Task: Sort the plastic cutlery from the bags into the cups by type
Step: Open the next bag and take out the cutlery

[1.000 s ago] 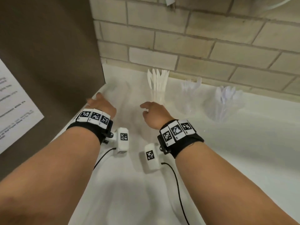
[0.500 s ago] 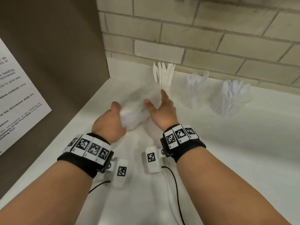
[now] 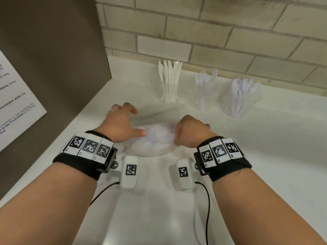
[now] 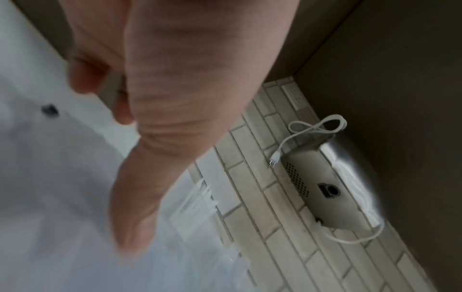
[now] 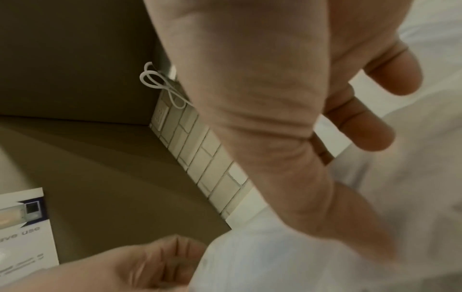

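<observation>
Two bare forearms reach over a white counter (image 3: 265, 156), each w/ a black wrist band carrying square black-and-white markers. Between the hands lies a crumpled clear plastic bag (image 3: 154, 138), resting on the counter near the viewer. The left hand (image 3: 120, 124) sits at the bag's left edge, thumb touching the plastic and fingers loosely arched; whether it actually grasps the bag can't be told (the wrist view is blurred). The right hand (image 3: 191, 133) is at the bag's right edge, fingers curled under, seemingly bunching the film.

Farther back, along a pale brick wall (image 3: 212, 32), stand three clear cups in a row: knives cup (image 3: 169, 92) at left, forks cup (image 3: 205, 96) in the middle, spoons cup (image 3: 240, 101) at right, utensils upright.

A brown panel (image 3: 53, 50) w/ a printed notice (image 3: 16, 103) is at left.
</observation>
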